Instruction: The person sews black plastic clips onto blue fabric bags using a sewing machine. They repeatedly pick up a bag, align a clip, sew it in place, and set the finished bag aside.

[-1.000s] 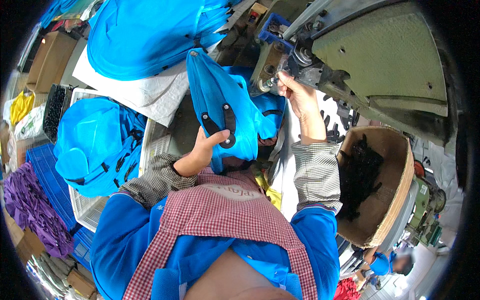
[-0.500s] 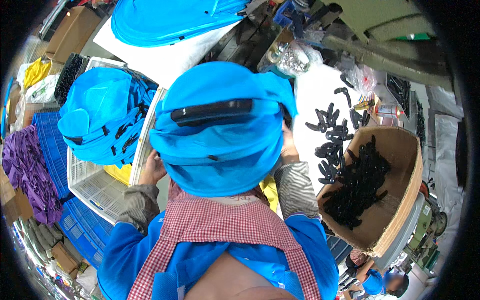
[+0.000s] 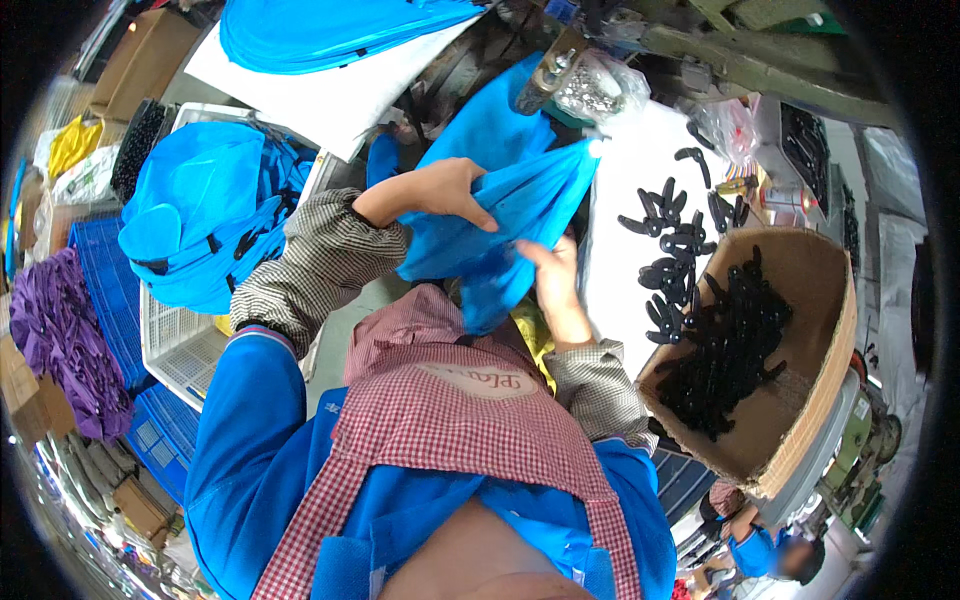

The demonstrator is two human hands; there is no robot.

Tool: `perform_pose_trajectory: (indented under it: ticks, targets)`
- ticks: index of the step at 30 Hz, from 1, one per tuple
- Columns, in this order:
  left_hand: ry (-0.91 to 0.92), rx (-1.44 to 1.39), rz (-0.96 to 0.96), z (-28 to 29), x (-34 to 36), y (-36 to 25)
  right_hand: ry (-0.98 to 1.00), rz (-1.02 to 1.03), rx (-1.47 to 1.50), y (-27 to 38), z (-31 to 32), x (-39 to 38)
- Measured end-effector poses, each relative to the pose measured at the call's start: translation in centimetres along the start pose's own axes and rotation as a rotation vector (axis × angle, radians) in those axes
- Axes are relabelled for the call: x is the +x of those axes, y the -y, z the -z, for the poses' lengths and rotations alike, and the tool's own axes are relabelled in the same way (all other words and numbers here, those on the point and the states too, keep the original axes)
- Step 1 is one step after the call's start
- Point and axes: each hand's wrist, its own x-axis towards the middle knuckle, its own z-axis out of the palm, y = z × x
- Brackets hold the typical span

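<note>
A bright blue fabric piece (image 3: 500, 205) stretches in loose folds in front of me, its upper right corner drawn to a point by a small white light. My left hand (image 3: 440, 193) holds the fabric from the left, thumb on top and its other fingers partly hidden by the cloth. At the fabric's lower right edge is my right hand (image 3: 558, 290), slightly blurred, thumb stretched away from the fingers. Checked sleeve covers reach both wrists. Below the fabric hangs my red-and-white checked apron (image 3: 440, 400).
On the left, a white plastic crate (image 3: 185, 350) holds stacked blue fabric pieces (image 3: 195, 215). Black plastic handles (image 3: 665, 270) lie on a white surface (image 3: 610, 300) and fill a cardboard box (image 3: 815, 370). A green machine (image 3: 770, 65) stands upper right. Another person (image 3: 755, 545) appears lower right.
The rounded blue piece held up between both hands has dropped away and now spreads as loose folds farther forward. My left hand has moved up and right; my right hand has shifted slightly inward.
</note>
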Motion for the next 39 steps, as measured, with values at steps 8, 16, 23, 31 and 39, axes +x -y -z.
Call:
perform_pose_trajectory:
  ticks: [8, 16, 23, 31, 39]
  targets:
    - [0.033, -0.596, -0.277, -0.7, 3.6, -3.3, -0.054, 0.103, 0.043, 8.4, 0.8, 4.4]
    - [0.026, -0.499, -0.191, 4.1, 6.0, -5.5, -0.022, 0.085, -0.320, 13.1, 1.8, 9.1]
    - [-0.029, -0.675, -0.179, 9.7, 8.7, -4.7, -0.122, 0.020, -0.179, 16.3, -0.3, 14.6]
    - [0.121, -0.725, -0.137, 12.3, 11.7, -3.5, -0.197, 0.151, -0.063, 15.2, -0.1, 17.8]
    - [0.027, -0.709, -0.297, 10.4, 11.9, -3.0, -0.216, 0.105, -0.083, 15.6, -0.3, 16.1]
